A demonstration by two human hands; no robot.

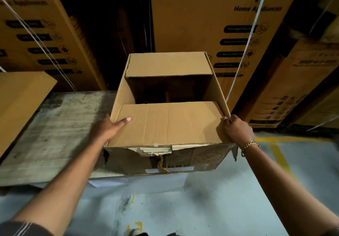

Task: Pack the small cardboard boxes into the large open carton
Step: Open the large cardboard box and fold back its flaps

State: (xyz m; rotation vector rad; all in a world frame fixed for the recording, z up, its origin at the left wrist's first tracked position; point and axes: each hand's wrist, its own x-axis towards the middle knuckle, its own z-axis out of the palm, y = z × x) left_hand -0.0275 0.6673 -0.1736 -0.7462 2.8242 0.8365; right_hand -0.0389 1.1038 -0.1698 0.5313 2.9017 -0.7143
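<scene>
The large brown carton [168, 125] stands in the middle, resting partly on a worn wooden platform [55, 135]. Its near and far flaps are folded inward and the dark inside shows between them. My left hand [110, 125] grips the carton's left edge, thumb lying on the near flap. At the near right corner, my right hand [236, 129], with a gold bracelet on its wrist, holds the right side flap. The carton's front wall is torn, with a frayed string hanging from it. No small box can be made out inside.
Tall printed appliance cartons [211, 24] strapped with white bands stand close behind and to both sides. A flat cardboard sheet [20, 100] lies on the platform at the left. Grey floor with yellow lines [277, 155] lies below and to the right.
</scene>
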